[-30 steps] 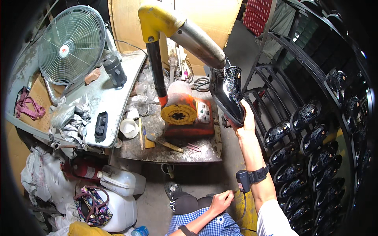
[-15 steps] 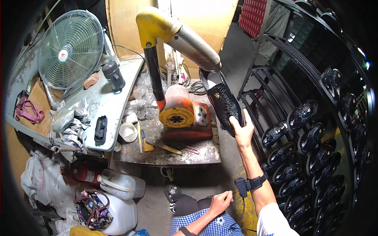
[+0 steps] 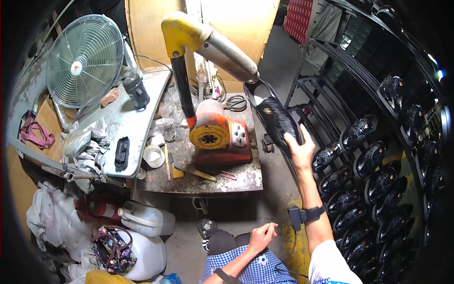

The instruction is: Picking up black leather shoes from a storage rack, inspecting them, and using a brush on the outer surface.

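Grasping a glossy black shoe (image 3: pixel 274 116) at the metal nozzle (image 3: pixel 226 54), the right hand (image 3: pixel 299 150) steadies it; the left hand (image 3: pixel 261 235) rests loosely curled, holding nothing, near the lap.

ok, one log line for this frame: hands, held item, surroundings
right hand: holds black shoe at metal nozzle | left hand: empty, on lap | rack of shoes at right | orange machine on workbench
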Motion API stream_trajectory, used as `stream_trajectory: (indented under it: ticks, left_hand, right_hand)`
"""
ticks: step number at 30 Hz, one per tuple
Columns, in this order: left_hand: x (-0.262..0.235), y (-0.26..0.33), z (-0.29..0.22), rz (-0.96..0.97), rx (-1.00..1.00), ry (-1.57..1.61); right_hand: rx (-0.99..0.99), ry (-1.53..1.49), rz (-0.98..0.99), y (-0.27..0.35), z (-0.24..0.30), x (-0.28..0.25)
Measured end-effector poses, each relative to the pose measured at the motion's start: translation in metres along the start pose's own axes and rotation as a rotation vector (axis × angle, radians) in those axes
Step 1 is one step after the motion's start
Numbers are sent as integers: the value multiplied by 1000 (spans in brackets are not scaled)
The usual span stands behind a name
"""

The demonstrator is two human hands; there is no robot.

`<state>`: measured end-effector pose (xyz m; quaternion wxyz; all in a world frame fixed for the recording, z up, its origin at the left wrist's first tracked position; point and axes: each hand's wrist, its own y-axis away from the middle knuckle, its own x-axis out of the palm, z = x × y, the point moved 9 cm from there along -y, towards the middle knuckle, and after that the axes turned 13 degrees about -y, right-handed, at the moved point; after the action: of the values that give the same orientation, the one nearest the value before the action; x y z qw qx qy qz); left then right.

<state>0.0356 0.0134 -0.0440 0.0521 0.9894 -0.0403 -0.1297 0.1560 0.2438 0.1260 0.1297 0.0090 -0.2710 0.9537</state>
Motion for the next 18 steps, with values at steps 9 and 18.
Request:
stream_trajectory:
  ticks: [9, 18]
  left_hand:
    - [-18, 2, 18, -93, -193, 407]
    - [-104, -15, -59, -102, -179, 721]
  right_hand:
    - [824, -819, 52, 154, -24, -112]
    - [795, -803, 236, 202, 39, -131]
